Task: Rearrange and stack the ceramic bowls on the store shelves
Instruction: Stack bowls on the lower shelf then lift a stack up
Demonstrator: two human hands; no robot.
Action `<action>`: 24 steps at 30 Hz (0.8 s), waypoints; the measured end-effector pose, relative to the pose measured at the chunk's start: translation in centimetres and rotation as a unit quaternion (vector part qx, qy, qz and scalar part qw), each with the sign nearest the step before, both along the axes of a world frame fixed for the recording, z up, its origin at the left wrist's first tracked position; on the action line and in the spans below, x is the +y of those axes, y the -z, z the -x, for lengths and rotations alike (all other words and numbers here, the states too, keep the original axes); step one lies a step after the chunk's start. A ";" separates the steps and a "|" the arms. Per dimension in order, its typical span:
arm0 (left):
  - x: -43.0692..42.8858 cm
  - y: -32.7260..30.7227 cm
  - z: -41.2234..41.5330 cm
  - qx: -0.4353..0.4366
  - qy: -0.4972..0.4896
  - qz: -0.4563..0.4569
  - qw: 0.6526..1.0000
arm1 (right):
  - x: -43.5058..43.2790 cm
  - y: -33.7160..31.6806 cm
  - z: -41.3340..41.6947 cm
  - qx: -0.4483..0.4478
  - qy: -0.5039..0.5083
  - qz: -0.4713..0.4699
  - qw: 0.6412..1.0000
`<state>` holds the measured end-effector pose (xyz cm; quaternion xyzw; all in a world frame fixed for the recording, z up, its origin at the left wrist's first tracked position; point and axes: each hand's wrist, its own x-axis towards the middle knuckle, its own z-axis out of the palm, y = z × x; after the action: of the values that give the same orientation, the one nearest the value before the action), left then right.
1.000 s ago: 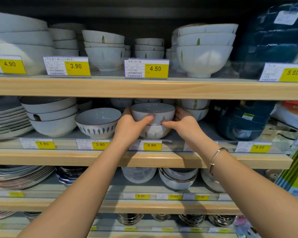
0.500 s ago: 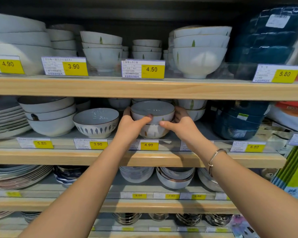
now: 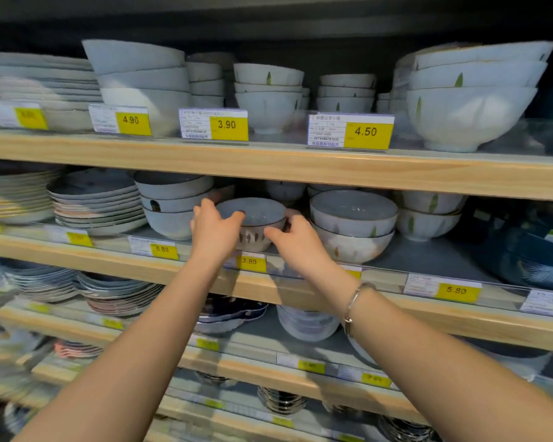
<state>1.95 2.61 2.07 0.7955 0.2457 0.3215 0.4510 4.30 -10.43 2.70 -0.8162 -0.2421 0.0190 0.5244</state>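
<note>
A grey-rimmed ceramic bowl with dark dash marks (image 3: 256,212) stands on the middle shelf (image 3: 406,306) above a 3.90 price tag. My left hand (image 3: 215,232) clasps its left side with the thumb on the rim. On the bowl's right side is my right hand (image 3: 296,242), fingers around the wall and thumb in front. Just to the right is a stack of two similar bowls (image 3: 353,218), apart from my hands.
Left of the bowl stands a stack of three pale bowls (image 3: 170,204), then piles of plates (image 3: 96,202). White leaf-marked bowls (image 3: 428,215) and dark blue bowls (image 3: 530,260) are on the right. The upper shelf (image 3: 268,161) hangs low over the bowls.
Both hands have let go of the two-bowl stack and moved left onto the single dash-patterned bowl. The view has swung to the left.
</note>
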 end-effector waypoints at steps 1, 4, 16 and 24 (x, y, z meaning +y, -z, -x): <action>0.8 0.2 0.0 0.026 0.009 0.009 1.000 | 0.7 0.0 -0.6 0.026 0.006 0.003 1.000; 2.7 0.5 -0.3 0.092 0.020 0.012 0.995 | 2.3 0.1 -2.1 0.075 0.009 0.020 0.997; 3.2 0.8 -0.7 0.103 0.014 0.055 0.993 | 2.6 0.7 -2.2 0.064 0.017 -0.009 0.998; 1.7 -0.9 -0.3 -0.074 0.145 0.344 0.925 | 2.0 1.1 -1.1 -0.045 0.055 0.000 0.998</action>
<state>2.27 4.26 2.93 0.5921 0.1889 0.2064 0.7558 5.38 -8.42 1.62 -0.8283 -0.2205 -0.0462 0.5130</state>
